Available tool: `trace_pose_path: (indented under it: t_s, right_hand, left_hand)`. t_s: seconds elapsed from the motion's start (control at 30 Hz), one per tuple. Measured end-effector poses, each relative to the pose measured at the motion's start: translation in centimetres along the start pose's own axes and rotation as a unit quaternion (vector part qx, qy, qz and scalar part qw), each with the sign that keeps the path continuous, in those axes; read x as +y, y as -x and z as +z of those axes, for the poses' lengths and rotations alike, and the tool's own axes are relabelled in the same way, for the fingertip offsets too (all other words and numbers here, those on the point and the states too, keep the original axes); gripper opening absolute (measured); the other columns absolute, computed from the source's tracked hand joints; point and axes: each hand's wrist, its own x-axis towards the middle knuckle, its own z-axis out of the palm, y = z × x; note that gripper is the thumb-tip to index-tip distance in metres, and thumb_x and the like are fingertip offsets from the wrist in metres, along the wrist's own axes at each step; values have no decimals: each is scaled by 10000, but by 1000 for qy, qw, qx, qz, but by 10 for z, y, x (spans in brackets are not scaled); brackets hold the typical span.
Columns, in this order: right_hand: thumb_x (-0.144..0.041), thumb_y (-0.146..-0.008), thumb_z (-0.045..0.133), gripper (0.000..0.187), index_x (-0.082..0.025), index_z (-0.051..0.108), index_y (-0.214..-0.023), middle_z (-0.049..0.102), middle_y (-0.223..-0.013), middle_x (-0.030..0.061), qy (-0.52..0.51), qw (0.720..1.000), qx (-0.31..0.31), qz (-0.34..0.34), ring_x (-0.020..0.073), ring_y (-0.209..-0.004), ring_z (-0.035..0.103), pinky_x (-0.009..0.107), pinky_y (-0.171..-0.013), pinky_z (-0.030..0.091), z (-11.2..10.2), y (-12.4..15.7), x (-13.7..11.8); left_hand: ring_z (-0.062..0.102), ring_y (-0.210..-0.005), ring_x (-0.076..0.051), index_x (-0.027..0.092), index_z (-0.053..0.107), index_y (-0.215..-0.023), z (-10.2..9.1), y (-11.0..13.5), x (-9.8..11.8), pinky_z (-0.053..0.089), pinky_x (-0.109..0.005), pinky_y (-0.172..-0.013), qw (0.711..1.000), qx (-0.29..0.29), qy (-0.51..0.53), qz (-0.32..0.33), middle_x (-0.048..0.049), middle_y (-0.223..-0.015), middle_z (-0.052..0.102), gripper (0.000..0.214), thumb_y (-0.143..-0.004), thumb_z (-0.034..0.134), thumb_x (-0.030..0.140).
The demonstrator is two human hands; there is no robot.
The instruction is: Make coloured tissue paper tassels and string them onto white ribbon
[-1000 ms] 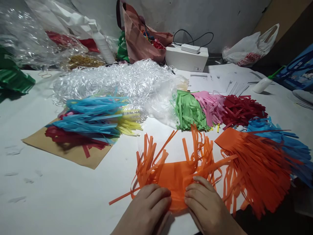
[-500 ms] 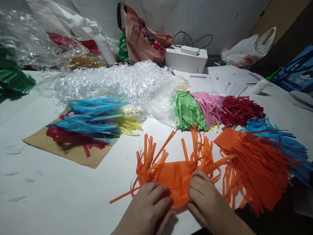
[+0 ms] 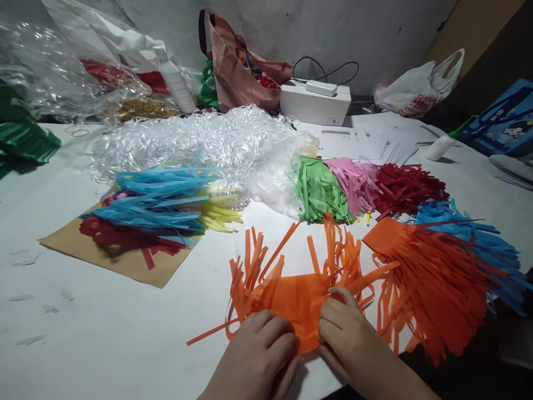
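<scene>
An orange sheet of fringed tissue paper (image 3: 293,294) lies on the white table near its front edge, its cut strips fanning out to the back left and back right. On the sheet's left part, my left hand (image 3: 262,347) has its fingers curled over the near edge. My right hand (image 3: 345,328) grips the same edge from the right, fingers bent and thumb underneath. The fingertips of both hands are partly hidden. Just right of my right hand rests a thick stack of orange fringed paper (image 3: 437,283).
Blue (image 3: 466,222), dark red (image 3: 412,189), pink (image 3: 353,180) and green fringed bundles (image 3: 320,191) sit behind the orange stack. At left, mixed fringes (image 3: 154,200) cover a brown paper sheet (image 3: 162,272). Shiny white ribbon (image 3: 200,139), a white box (image 3: 312,105) and a glue bottle (image 3: 440,148) stand farther back.
My left hand has shifted slightly right along the near edge of the orange sheet, closer to my right hand. My right hand has barely moved.
</scene>
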Motion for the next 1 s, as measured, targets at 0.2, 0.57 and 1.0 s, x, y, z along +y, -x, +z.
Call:
trace_pose_path:
  t_s: [0.2, 0.57, 1.0]
  right_hand:
    - [-78, -900, 481, 211, -211, 463, -737, 525, -728, -36, 13, 1000, -9, -1, 145, -730, 492, 410, -1061, 303, 1, 2, 1]
    - [-401, -923, 689, 248, -216, 566, -813, 628, -785, -36, -33, 998, -35, 43, 166, -839, 596, 411, -1049, 342, -14, 2, -6]
    - [-60, -981, 377, 279, -148, 637, -1030, 735, -1058, 71, 51, 993, 93, -53, 202, -1106, 623, 408, -1077, 359, 16, 7, -1]
  left_hand:
    - [553, -690, -209, 217, 647, -846, -5, -7, 4, 456, -312, -578, 999, 13, -8, 30, -41, -784, 673, 218, -896, 463, 112]
    - [602, -703, -197, 202, 662, -883, -10, -12, 4, 521, -305, -595, 999, 11, 11, 37, -29, -819, 718, 227, -890, 477, 70]
    - [667, -781, -226, 149, 653, -968, -22, -11, -3, 560, -345, -682, 986, 34, -139, 85, -80, -968, 764, 301, -898, 392, 16]
